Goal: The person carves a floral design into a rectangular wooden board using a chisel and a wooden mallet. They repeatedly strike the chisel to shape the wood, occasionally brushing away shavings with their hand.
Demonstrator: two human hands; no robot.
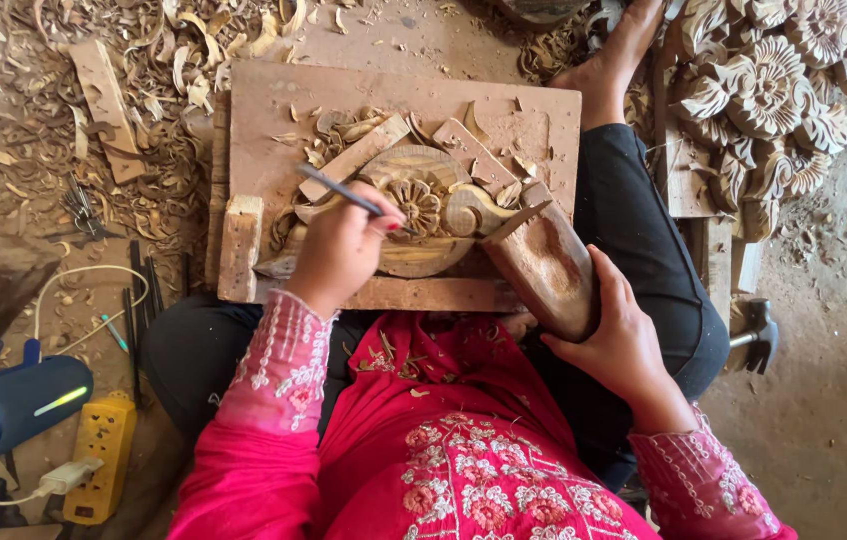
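Slanting toward the board's (274,100) far-left corner, the chisel (342,190) sits pinched in left-hand (342,250) fingers; right-hand (616,335) fingers wrap the mallet (542,262).

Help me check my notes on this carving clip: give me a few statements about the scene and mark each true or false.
1. The left hand holds a thin chisel against the carved wooden piece. True.
2. The right hand is empty. False: it grips a wooden mallet.
3. The carved piece lies on a wooden board set on the person's lap. True.
4. Finished floral carvings are stacked at the upper left. False: they are at the upper right; wood shavings cover the upper left.
5. A yellow power strip lies on the floor at the lower left. True.
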